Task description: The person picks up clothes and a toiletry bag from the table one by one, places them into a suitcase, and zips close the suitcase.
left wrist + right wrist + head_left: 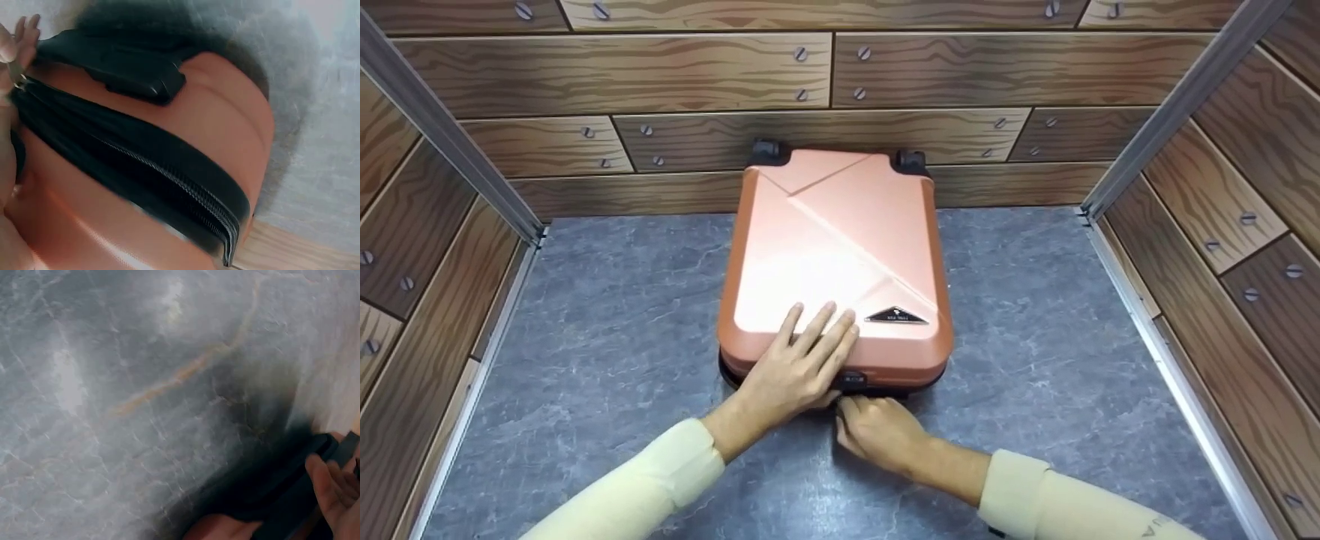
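A rose-pink hard-shell suitcase [840,232] lies flat on the floor, its wheels towards the back wall. My left hand [791,371] rests on its near end, fingers straight on the lid and thumb down by the front edge. Just right of that thumb, my right hand [881,431] is curled at the zip along the near side. In the left wrist view, fingertips pinch a metal zip pull [18,81]. Beyond the pull the zip [174,177] gapes, its black fabric edges parted. A black carry handle [140,73] sits on the side. The inside is too dark to see.
Wood-plank-patterned walls [645,75] enclose the back and both sides. Metal strips [1177,382] run along the side walls' base. Grey marbled flooring [1035,322] stretches around the suitcase. Black wheels [911,161] stick out at its far end, close to the back wall.
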Demonstrator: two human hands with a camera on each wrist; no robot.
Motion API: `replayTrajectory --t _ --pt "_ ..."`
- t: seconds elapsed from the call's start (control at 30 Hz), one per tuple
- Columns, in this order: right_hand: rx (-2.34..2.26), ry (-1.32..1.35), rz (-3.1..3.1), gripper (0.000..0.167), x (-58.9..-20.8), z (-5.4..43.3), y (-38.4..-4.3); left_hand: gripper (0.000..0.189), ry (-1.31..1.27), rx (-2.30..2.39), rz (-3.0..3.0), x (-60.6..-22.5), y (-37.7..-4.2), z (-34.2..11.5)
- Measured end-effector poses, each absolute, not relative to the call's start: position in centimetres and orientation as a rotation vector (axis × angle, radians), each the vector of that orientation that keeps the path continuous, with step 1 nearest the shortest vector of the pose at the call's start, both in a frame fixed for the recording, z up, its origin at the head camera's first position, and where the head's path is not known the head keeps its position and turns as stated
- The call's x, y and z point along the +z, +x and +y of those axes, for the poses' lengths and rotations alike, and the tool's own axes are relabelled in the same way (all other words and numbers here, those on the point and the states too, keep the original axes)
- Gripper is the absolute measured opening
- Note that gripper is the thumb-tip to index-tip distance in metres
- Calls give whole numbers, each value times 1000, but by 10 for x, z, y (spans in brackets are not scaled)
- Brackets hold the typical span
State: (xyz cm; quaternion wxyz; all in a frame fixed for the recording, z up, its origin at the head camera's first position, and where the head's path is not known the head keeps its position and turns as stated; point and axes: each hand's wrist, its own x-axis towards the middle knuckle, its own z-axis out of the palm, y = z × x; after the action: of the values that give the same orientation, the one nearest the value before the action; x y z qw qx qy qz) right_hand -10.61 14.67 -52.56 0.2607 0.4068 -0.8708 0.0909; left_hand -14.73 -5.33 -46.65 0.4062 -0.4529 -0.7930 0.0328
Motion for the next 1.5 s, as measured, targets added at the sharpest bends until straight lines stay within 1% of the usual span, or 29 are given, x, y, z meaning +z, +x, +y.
replayTrajectory --t 0.17,0.2,0.27,0.37,0.5,0.6,0.7,0.8,0.97,1.07,1.1,1.13,1.3,1.33,1.4,1.5 --pt "397 1132 -2426 13 -523 155 -106 23 -1166 -251 -1871 -487 -119 -60" --pt "427 1133 -2430 13 -523 157 -106 17 -1151 -306 -1895 -493 -113 -60" --pt "487 1127 -2418 12 -524 160 -106 11 -1084 -398 -2020 -503 -104 -57" --pt "579 1118 -2380 10 -526 160 -104 8 -947 -527 -2254 -515 -94 -50" --pt "617 1160 -2335 8 -528 158 -102 16 -777 -800 -2515 -521 -93 -40" --pt "550 1238 -2321 17 -526 160 -102 24 -662 -1030 -2626 -522 -97 -33" --pt "478 1330 -2334 30 -521 165 -105 27 -576 -1167 -2641 -524 -101 -29" --pt "424 1393 -2310 32 -513 171 -110 22 -558 -1189 -2602 -527 -101 -28" --pt "322 1442 -2027 21 -495 176 -119 18 -610 -1050 -2545 -531 -100 -29" --pt "260 1422 -1844 23 -478 174 -126 18 -653 -895 -2515 -533 -100 -30" --pt "232 1396 -1834 30 -473 172 -128 18 -670 -841 -2507 -534 -100 -31" --pt "189 1358 -1860 41 -467 170 -130 18 -686 -788 -2497 -534 -101 -31" --pt "-130 1108 -2278 115 -444 153 -141 21 -748 -593 -2446 -537 -103 -32" --pt "-213 1067 -2357 125 -441 149 -143 21 -756 -556 -2433 -538 -103 -32" --pt "-318 1028 -2479 135 -437 142 -148 23 -778 -493 -2402 -540 -104 -31" --pt "-430 1029 -2561 137 -434 138 -153 24 -821 -387 -2359 -543 -107 -31"
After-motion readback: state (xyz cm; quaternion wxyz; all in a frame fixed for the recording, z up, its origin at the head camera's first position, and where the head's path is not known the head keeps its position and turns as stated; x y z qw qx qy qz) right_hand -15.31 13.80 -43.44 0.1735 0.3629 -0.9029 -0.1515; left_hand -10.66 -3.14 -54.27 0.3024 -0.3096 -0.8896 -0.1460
